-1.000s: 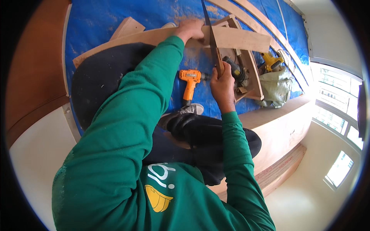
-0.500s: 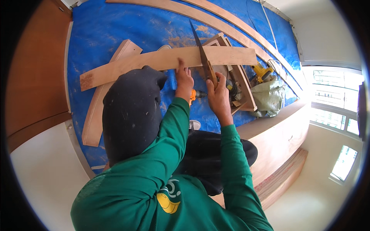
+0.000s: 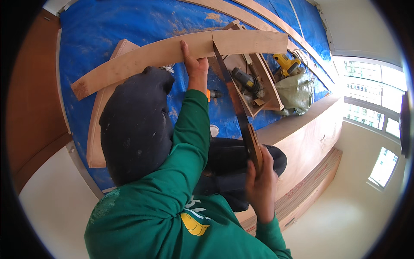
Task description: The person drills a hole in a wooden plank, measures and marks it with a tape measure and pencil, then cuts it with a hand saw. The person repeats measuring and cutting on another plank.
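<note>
A long wooden board (image 3: 142,61) lies across in front of me, over another plank on its left and a wooden box on its right. My left hand (image 3: 196,69) grips its near edge, thumb on top, the other fingers partly hidden below. My right hand (image 3: 262,185) is closed around the wooden handle of a handsaw (image 3: 235,97), drawn back near my knee. The tip of the blade meets the board's near edge, where a thin line crosses the board to its far edge.
A wooden box (image 3: 272,86) holds a grinder-like power tool (image 3: 246,81). Beside it are a yellow power tool (image 3: 286,64) and a pale green sack (image 3: 297,93). An orange drill (image 3: 213,94) lies on the blue sheet (image 3: 116,26). Stacked panels (image 3: 297,190) stand at right.
My right hand has pulled the saw back toward my body, so the blade tip now sits at the board's edge. My left hand has settled onto the board from just short of it.
</note>
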`<state>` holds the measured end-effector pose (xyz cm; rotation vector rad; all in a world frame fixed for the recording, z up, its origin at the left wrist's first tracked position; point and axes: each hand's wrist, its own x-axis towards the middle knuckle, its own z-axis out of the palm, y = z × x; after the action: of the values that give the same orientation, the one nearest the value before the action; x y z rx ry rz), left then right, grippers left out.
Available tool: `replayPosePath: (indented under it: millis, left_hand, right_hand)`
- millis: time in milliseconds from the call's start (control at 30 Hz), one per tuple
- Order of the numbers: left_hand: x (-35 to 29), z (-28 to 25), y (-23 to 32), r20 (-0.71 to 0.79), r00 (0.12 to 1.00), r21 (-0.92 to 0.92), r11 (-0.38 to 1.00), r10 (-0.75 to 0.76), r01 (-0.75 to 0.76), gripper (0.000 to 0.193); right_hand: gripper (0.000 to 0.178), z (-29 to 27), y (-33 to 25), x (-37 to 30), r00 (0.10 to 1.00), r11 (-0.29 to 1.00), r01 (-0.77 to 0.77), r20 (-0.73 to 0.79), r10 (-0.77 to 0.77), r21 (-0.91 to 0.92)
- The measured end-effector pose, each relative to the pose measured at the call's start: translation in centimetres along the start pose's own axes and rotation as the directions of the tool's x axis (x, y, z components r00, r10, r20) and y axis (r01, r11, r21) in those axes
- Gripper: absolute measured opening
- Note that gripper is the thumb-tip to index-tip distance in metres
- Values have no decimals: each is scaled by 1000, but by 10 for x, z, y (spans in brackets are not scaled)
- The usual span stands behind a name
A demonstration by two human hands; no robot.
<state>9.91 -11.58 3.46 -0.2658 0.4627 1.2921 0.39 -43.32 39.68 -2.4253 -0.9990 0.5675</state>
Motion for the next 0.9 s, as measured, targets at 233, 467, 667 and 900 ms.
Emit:
replayPosePath:
  millis: [233,467,667,900]
  left_hand:
    - [-34,3,15,119,993,-12,1000,8,-7,65]
    - [16,26,7,14,995,-85,991,102,-100,75]
    - [-3,7,10,-11,1000,-48,998,27,-27,74]
    - [10,14,30,23,993,-71,991,112,-110,69]
  right_hand:
    - [38,122,28,177,974,980,197,-119,-193,21]
    - [55,22,-4,-13,999,997,46,-14,-47,-60]
    - [51,63,11,51,992,991,113,-43,-116,-72]
    - [40,109,25,131,922,929,368,-121,-368,-17]
